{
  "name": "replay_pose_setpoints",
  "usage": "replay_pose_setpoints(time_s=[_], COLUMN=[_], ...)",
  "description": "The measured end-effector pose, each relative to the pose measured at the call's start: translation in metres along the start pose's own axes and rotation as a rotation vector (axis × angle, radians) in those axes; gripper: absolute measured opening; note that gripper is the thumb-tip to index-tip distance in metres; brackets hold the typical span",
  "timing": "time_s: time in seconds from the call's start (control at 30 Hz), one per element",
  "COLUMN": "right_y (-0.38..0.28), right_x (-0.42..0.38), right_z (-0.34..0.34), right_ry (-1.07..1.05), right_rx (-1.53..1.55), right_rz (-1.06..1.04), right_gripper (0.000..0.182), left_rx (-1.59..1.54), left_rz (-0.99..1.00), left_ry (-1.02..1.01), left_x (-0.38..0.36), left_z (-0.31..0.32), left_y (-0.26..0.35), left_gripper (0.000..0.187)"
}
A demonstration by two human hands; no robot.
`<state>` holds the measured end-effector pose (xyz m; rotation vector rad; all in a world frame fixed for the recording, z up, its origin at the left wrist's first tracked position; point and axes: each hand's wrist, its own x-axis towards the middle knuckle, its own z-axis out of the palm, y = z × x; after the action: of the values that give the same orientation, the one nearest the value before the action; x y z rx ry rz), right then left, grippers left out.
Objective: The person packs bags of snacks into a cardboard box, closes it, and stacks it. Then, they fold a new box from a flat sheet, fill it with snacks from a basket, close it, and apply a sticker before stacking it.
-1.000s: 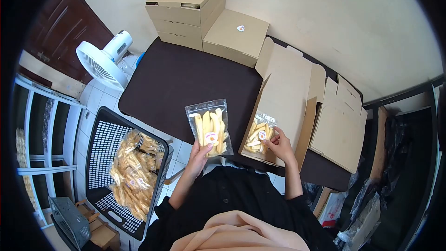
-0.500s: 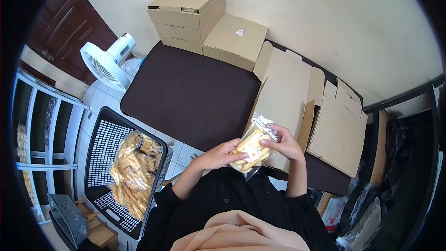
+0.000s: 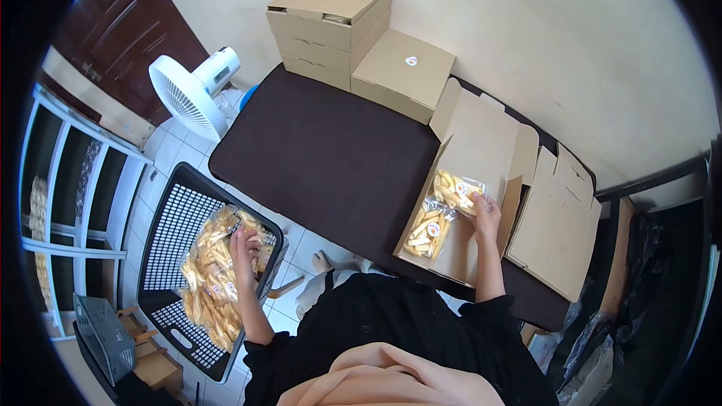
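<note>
My right hand (image 3: pixel 486 215) grips the edge of a clear packet of pale yellow snack sticks (image 3: pixel 454 189), fingers closed on its right end. That packet lies inside an open cardboard box (image 3: pixel 481 131), at its left side. Just nearer to me in the same box, a second packet with a round label (image 3: pixel 429 231) lies flat. On the left, my left hand (image 3: pixel 243 256) reaches over a black plastic basket (image 3: pixel 171 237) heaped with similar packets (image 3: pixel 214 286). Its fingers look loosely apart at the upper packets, with the tips partly hard to make out.
Stacked closed boxes (image 3: pixel 323 30) and a single closed box (image 3: pixel 406 68) stand at the back of the dark table (image 3: pixel 323 150). Flattened-looking cardboard (image 3: pixel 556 225) lies right of the open box. A white fan (image 3: pixel 188 94) stands beyond the table's left edge.
Both hands held a packet in front of my body before. Now packets lie in the open box with my right hand on one, and my left hand has moved left to the basket.
</note>
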<state>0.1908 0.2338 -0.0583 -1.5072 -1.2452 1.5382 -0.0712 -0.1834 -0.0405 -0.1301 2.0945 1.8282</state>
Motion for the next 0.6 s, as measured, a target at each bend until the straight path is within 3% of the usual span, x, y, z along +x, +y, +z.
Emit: replay_pose_setpoints(time_s=[0.03,0.13,0.2,0.3,0.33,0.43,0.47,0.5,0.53,0.57,0.6], right_y=[0.005,0.028,0.022,0.044,0.031,0.034,0.033,0.027,0.014,-0.003,-0.016], right_x=[0.001,0.016,0.020,0.052,0.043,0.054,0.053,0.050,0.036,0.011,-0.011], right_z=[0.002,-0.003,-0.009,-0.025,-0.020,-0.023,-0.025,-0.024,-0.016,-0.004,0.007], right_ry=[-0.010,0.071,0.054,-0.015,-0.037,0.091,0.145,0.202,0.192,0.222,0.255], right_rx=[-0.008,-0.456,-0.649,-0.559,-0.492,-0.508,-0.642,-0.773,-0.776,-0.808,-0.838], right_rz=[-0.001,-0.388,-0.345,-0.349,-0.261,-0.236,-0.368,-0.501,-0.509,-0.616,-0.721], right_gripper=[0.045,0.059,0.069,0.069,0.074,0.082,0.079,0.076,0.076,0.071,0.065], left_rx=[-0.005,0.325,0.519,0.560,0.695,0.601,0.591,0.342,0.089,0.079,-0.176], left_rz=[-0.005,-0.217,-0.294,-0.515,-0.504,-0.691,-0.697,-0.805,-0.901,-0.904,-0.943], left_ry=[0.011,0.121,0.119,0.200,0.259,0.307,0.317,0.302,0.283,0.289,0.436], left_x=[0.004,0.013,0.014,0.003,0.020,0.013,0.017,0.024,0.030,0.033,0.035], left_z=[-0.022,-0.089,-0.128,-0.143,-0.171,-0.163,-0.169,-0.176,-0.182,-0.182,-0.177], left_y=[-0.020,-0.086,-0.134,-0.137,-0.190,-0.161,-0.165,-0.179,-0.190,-0.196,-0.199], left_gripper=[0.048,0.055,0.065,0.073,0.075,0.076,0.076,0.078,0.081,0.081,0.080])
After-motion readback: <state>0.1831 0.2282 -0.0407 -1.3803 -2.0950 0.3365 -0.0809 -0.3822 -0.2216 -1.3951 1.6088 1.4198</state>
